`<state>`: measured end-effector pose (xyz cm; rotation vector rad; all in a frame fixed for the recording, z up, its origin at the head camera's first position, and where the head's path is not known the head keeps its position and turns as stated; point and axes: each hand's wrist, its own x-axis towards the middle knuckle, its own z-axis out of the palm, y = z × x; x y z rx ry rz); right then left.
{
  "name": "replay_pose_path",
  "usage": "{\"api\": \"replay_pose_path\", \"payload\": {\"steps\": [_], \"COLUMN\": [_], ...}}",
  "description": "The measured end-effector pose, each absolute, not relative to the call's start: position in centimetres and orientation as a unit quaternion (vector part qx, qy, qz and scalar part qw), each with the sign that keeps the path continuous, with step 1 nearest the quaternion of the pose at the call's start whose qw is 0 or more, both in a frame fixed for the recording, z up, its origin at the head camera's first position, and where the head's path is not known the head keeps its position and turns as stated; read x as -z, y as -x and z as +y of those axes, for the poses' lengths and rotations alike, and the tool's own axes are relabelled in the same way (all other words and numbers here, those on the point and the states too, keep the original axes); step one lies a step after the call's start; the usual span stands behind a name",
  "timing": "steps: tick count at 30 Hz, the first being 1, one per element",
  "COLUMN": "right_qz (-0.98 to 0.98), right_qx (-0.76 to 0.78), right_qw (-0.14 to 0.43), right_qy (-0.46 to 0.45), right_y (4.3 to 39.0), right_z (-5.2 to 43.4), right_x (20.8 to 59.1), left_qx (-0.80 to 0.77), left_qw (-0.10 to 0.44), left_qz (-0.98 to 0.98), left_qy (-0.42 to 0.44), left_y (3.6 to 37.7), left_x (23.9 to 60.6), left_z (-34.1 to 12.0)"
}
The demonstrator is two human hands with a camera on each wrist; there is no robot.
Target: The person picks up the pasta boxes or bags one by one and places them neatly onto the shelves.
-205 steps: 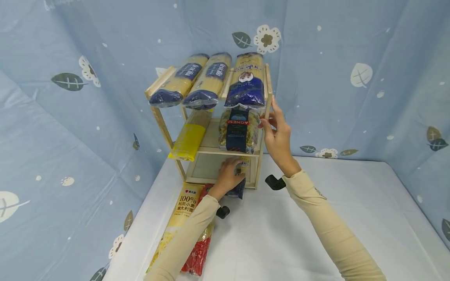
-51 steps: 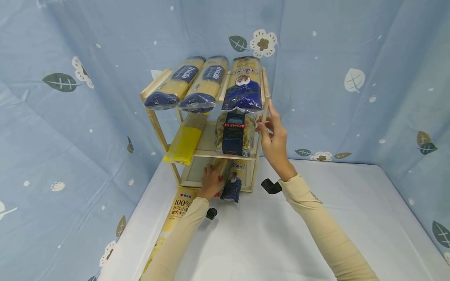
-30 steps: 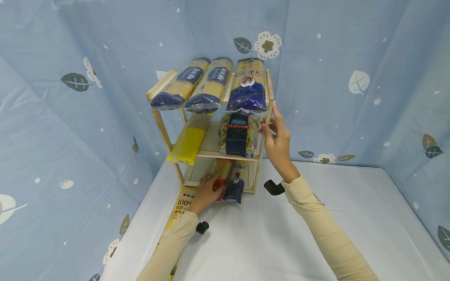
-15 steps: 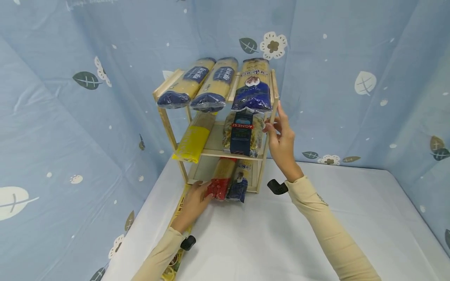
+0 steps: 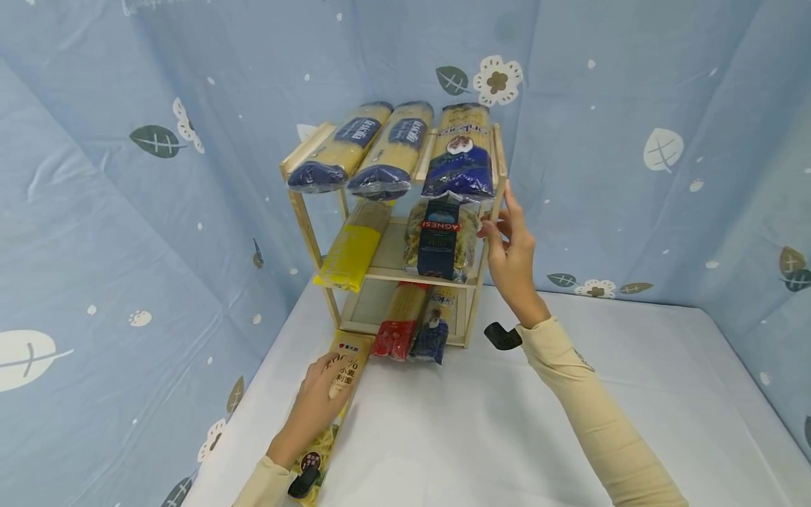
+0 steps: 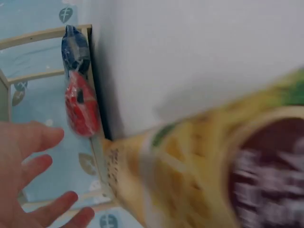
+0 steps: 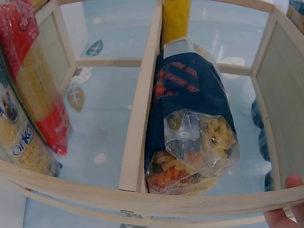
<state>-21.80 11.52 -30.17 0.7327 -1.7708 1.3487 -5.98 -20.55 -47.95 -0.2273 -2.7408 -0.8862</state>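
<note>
My left hand (image 5: pixel 319 394) is over a long yellow pasta packet (image 5: pixel 329 436) lying on the table before the wooden rack (image 5: pixel 380 273). In the left wrist view its fingers (image 6: pixel 54 206) are spread beside the packet. My right hand (image 5: pixel 512 264) holds the rack's right front post, thumb and fingers on either side. On the bottom shelf lie a red-ended spaghetti packet (image 5: pixel 399 327) and a blue-ended pasta packet (image 5: pixel 434 327). The middle shelf carries a yellow packet (image 5: pixel 351 250) on the left and a dark-labelled bag of twisted pasta (image 7: pixel 190 118) on the right.
Two blue-ended spaghetti packets (image 5: pixel 383 151) lie on the left of the top shelf, and a larger blue one (image 5: pixel 461 158) on its right. White cloth covers the table (image 5: pixel 602 394). Blue patterned curtain (image 5: pixel 633 141) surrounds it behind and at both sides.
The red-ended packet has gone from the table to the bottom shelf, beside the blue-ended one. My left hand has released it and moved down-left over the yellow packet. My right hand stays on the post.
</note>
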Motion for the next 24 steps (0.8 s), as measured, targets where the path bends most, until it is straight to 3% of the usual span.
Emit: {"api": "replay_pose_path", "payload": {"steps": [16,24], "right_qz": [-0.696,-0.693], "right_qx": [-0.538,-0.535], "right_qw": [0.383,0.389], "right_qy": [-0.283,-0.287], "right_y": [21.5,21.7], "right_z": [11.4,11.5], "right_x": [30.0,30.1], "left_qx": [0.238,0.202], "left_qw": [0.091,0.125], "left_qz": [-0.967,-0.971], "left_qy": [0.031,0.002], "left_y": [0.8,0.7], "left_x": [51.7,52.5], "left_z": [-22.4,-21.9]}}
